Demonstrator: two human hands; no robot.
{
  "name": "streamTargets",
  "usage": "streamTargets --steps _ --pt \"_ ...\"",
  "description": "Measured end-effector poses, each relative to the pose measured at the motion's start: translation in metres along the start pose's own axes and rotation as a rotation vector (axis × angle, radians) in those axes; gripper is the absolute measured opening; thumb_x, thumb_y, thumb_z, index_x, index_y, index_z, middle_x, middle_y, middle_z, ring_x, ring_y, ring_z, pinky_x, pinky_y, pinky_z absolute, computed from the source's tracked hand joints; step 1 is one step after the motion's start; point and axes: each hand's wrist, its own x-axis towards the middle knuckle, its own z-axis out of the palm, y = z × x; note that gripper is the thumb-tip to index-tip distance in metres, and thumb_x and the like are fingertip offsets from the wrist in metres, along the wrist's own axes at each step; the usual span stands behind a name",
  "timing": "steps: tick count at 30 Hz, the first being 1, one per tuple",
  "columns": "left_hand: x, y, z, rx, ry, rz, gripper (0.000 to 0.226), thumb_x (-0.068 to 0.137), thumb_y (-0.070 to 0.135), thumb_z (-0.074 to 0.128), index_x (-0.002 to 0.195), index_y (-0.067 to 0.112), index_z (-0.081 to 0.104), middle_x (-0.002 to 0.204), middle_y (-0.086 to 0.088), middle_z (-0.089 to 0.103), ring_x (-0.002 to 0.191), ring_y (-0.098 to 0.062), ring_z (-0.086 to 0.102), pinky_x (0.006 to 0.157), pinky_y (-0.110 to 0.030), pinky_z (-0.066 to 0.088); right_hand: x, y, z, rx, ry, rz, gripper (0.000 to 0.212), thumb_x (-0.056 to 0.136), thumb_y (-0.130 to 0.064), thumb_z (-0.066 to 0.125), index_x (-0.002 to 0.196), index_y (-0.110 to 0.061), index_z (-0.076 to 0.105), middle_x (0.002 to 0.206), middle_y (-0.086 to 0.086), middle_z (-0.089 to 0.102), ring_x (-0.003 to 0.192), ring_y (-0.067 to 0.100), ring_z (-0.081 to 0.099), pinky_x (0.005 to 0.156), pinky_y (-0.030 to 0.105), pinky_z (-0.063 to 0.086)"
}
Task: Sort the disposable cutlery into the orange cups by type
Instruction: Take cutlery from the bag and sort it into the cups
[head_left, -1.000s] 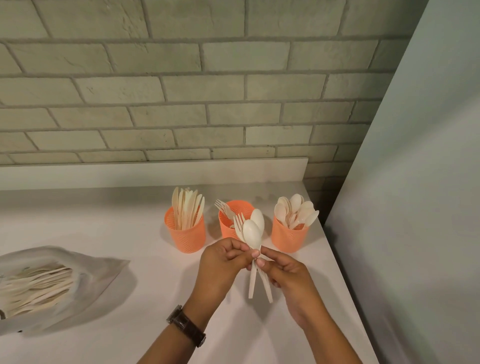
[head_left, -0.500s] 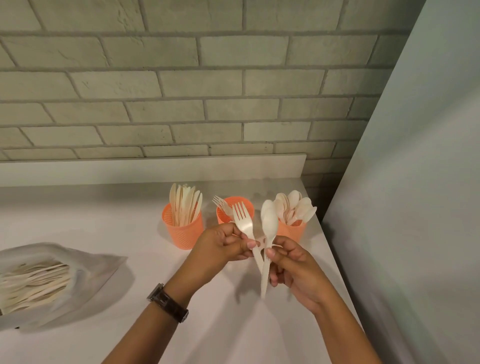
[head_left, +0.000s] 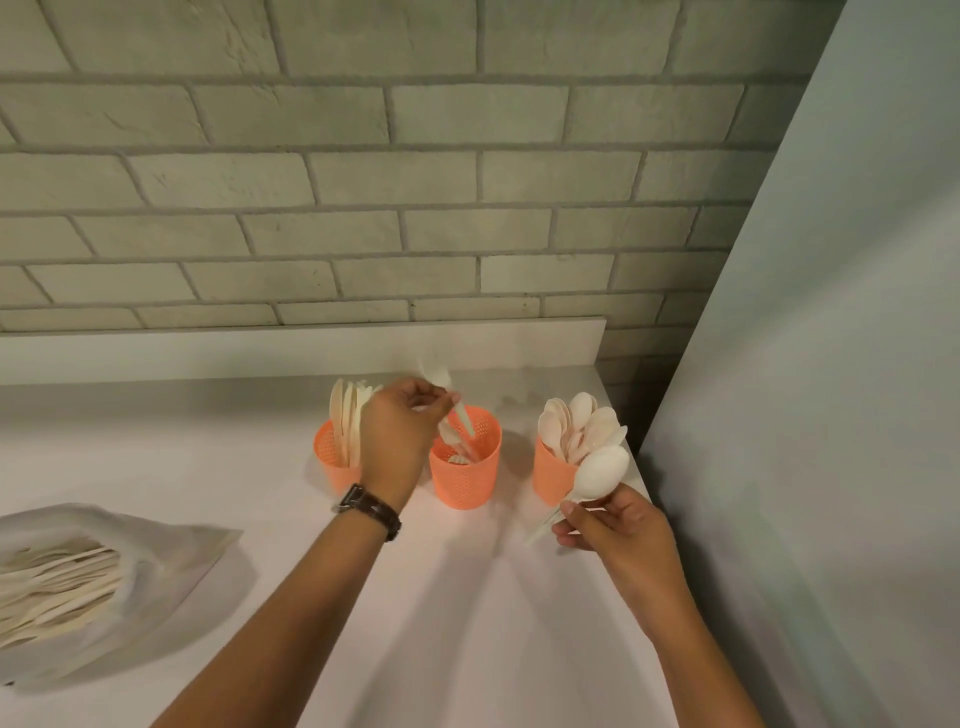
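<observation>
The left hand pinches a blurred fork over the middle cup; the right hand grips a spoon just beside the right cup. All 3 cups, including the left cup of knives, are partly filled, while many unsorted pieces remain in 1 bag, too jumbled to count.

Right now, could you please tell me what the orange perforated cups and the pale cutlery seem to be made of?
The orange perforated cups look like matte moulded plastic: uniform colour and a regular grid of small holes. The pale cream spoon in the right hand has a smooth, faintly glossy bowl, suggesting plastic or a bioplastic; that stays uncertain.
</observation>
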Motion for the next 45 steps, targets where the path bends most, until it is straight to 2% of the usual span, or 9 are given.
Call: streamTargets --steps 6,12,16,19,23,26,29,38,45 --pt "-0.012 -0.020 0.008 0.131 -0.056 -0.059 0.039 0.074 0.022 0.076 0.110 0.011 0.067 0.098 -0.001 0.072 0.084 -0.016 0.068 0.078 -0.028 0.054 0.004 -0.020 -0.011 -0.194 0.211 -0.198 0.027 0.080 -0.010 0.071 0.081 -0.034 0.058 0.084 -0.005 0.070 0.076 0.012 0.069 0.068 0.022 0.052" --pt "-0.030 -0.009 -0.019 0.102 0.036 0.057 0.014 0.079 0.022 0.071 0.093 0.023 0.070 0.085 0.010 0.070 0.057 0.006 0.056 0.061 -0.002 0.040 0.049 -0.023 0.002 -0.384 0.351 -0.312 0.017 0.083 -0.018 0.069 0.098 -0.011 0.064 0.085 0.003 0.067 0.080 0.023 0.067 0.073 0.036 0.057" --pt "-0.047 -0.001 -0.040 0.058 0.024 0.023 0.010 0.079 0.022 0.072 0.083 0.031 0.070 0.068 0.021 0.068 0.048 -0.004 0.052 0.053 -0.004 0.041 0.070 -0.010 0.016 -0.507 0.240 -0.159 0.024 0.088 -0.020 0.061 0.110 -0.009 0.061 0.094 0.001 0.063 0.083 0.025 0.066 0.073 0.038 0.058" --pt "-0.058 0.002 -0.062 0.044 0.024 0.016 0.016 0.078 0.021 0.073 0.079 0.036 0.069 0.074 0.018 0.069 0.046 -0.008 0.053 0.050 -0.008 0.043 0.064 -0.009 0.019 -0.497 0.190 -0.106 0.018 0.097 -0.030 0.046 0.102 -0.016 0.057 0.092 -0.001 0.062 0.080 0.012 0.062 0.060 0.011 0.047" --pt "-0.067 -0.001 -0.108 0.016 0.051 0.012 0.010 0.078 0.021 0.072 0.081 0.032 0.072 0.068 -0.004 0.069 0.046 -0.007 0.052 0.060 -0.023 0.049 0.019 -0.026 0.036 -0.686 0.201 -0.283 0.026 0.091 -0.024 0.057 0.116 -0.018 0.060 0.106 -0.005 0.065 0.098 0.020 0.064 0.085 0.030 0.051" --pt "-0.070 -0.012 -0.157 0.056 0.103 0.006 0.007 0.079 0.026 0.071 0.081 0.033 0.072 0.066 -0.017 0.062 0.051 -0.009 0.048 0.057 -0.017 0.043 -0.018 -0.033 0.074 -0.590 -0.015 -0.360 0.028 0.084 -0.014 0.064 0.104 -0.033 0.065 0.080 -0.021 0.065 0.063 0.015 0.063 0.067 0.027 0.055" --pt "-0.071 -0.032 -0.216 0.126 0.190 0.021 0.010 0.079 0.027 0.071 0.079 0.037 0.070 0.062 0.003 0.062 0.054 -0.004 0.051 0.052 -0.007 0.038 -0.046 -0.027 0.127 -0.447 -0.197 -0.311 0.031 0.081 -0.011 0.068 0.087 -0.041 0.063 0.077 -0.012 0.067 0.050 0.018 0.059 0.058 0.028 0.052" --pt "-0.062 -0.115 -0.390 0.765 0.270 0.196 0.018 0.068 0.020 0.081 0.082 0.026 0.071 0.121 -0.008 0.058 0.106 -0.034 0.051 0.088 -0.033 0.035 -0.109 -0.009 0.286 -0.213 -0.352 -0.174 0.025 0.083 0.000 0.063 0.082 -0.024 0.070 0.073 0.001 0.072 0.049 0.014 0.058 0.050 0.020 0.048" --pt "-0.050 -0.159 -0.423 0.653 -0.077 0.022 0.044 0.076 0.024 0.073 0.117 0.035 0.060 0.135 0.004 0.040 0.109 -0.019 0.046 0.090 -0.025 0.040 -0.128 -0.004 0.368 -0.306 -0.400 -0.229 0.029 0.083 -0.003 0.065 0.083 -0.032 0.068 0.079 -0.004 0.069 0.063 0.011 0.062 0.063 0.021 0.054"
